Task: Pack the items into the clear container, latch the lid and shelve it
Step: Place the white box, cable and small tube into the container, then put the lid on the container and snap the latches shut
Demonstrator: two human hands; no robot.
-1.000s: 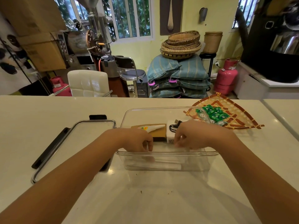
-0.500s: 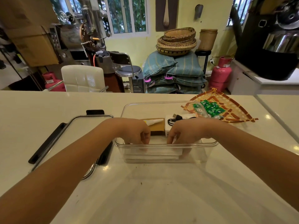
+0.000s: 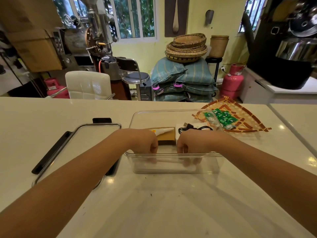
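The clear container [image 3: 210, 166] stands open on the white counter, straight ahead of me. My left hand [image 3: 144, 141] and my right hand [image 3: 190, 142] both reach down inside it by the near wall. Their curled fingers hold the two ends of a long white flat item [image 3: 169, 162], seen blurred through the wall. Behind the hands, inside the container, lie a brown box [image 3: 167, 138] with a white tube [image 3: 164, 130] on it and a white block [image 3: 197, 124] with a black USB cable [image 3: 194, 129]. The clear lid [image 3: 96, 133] with black latches lies to the left.
A woven tray [image 3: 247, 125] with several green packets [image 3: 224, 116] sits just right of the container. A white chair [image 3: 88, 85], a stool, stacked sacks and pink gas cylinders stand beyond the counter's far edge. A second counter lies at the right.
Both hands have sunk deeper into the container, from rim height down to the white item at the near wall. The other items have not moved.
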